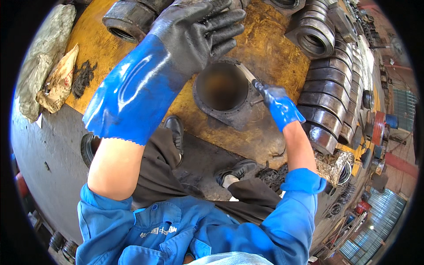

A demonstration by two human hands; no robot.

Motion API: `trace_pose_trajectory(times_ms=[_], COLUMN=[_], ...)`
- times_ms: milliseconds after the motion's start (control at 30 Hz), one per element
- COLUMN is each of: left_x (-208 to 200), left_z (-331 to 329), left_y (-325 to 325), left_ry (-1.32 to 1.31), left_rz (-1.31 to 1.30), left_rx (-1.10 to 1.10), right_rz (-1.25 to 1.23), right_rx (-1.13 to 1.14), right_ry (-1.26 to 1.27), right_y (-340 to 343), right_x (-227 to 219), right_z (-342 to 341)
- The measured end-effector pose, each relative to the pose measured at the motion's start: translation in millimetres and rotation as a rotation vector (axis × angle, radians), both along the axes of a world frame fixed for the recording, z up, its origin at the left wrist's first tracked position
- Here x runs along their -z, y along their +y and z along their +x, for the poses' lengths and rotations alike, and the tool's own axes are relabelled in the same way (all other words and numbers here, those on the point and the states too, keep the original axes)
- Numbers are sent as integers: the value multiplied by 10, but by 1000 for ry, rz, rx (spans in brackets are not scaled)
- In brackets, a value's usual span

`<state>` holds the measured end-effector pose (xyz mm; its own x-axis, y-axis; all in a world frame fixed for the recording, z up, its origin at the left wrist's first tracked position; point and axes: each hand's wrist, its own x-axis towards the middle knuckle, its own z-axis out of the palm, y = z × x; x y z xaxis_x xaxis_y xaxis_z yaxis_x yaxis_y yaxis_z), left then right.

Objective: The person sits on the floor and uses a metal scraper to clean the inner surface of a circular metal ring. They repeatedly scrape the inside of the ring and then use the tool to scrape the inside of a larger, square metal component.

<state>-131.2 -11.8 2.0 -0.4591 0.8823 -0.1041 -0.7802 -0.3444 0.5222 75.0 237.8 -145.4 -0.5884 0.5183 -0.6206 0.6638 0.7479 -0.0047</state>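
In front of me a dark round metal housing [205, 106] lies on a stained yellow plate [282, 66], its wide bore facing up. The inside of the bore is too blurred to make out. My left hand [205, 33], in a long blue glove with a blackened palm, is raised over the far side of the housing with its fingers stretched out, holding nothing visible. My right hand [274, 98], in a blackened blue glove, is closed around a narrow flat tool with a pale blade [246, 71]. The blade's tip reaches the housing's right rim; its exact kind is unclear.
Rows of dark ringed metal cylinders [324, 88] stand along the right. Another cylinder [128, 22] lies at the far left. Crumpled sheeting [44, 53], dirty cardboard [62, 81] and a black rag [84, 79] are on the left. My shoes [236, 171] are near the plate's front edge.
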Motion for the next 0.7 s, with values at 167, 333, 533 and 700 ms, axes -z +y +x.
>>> trace_pose_trajectory(times_ms=[167,333,533,700], left_x=[23,43,36,98], left_z=[50,21,35,90], left_y=[70,16,1,108], left_ry=[16,33,51,29], left_rz=[-17,-22,-52,-39], left_rx=[3,2,-5,11], right_rz=[35,51,-7,33], right_rx=[-110,-300,-105,-1], right_ry=[-3,-19,31,73], right_y=[82,274,25,-83], right_x=[42,66,158,89], right_z=[72,309,-217,-301])
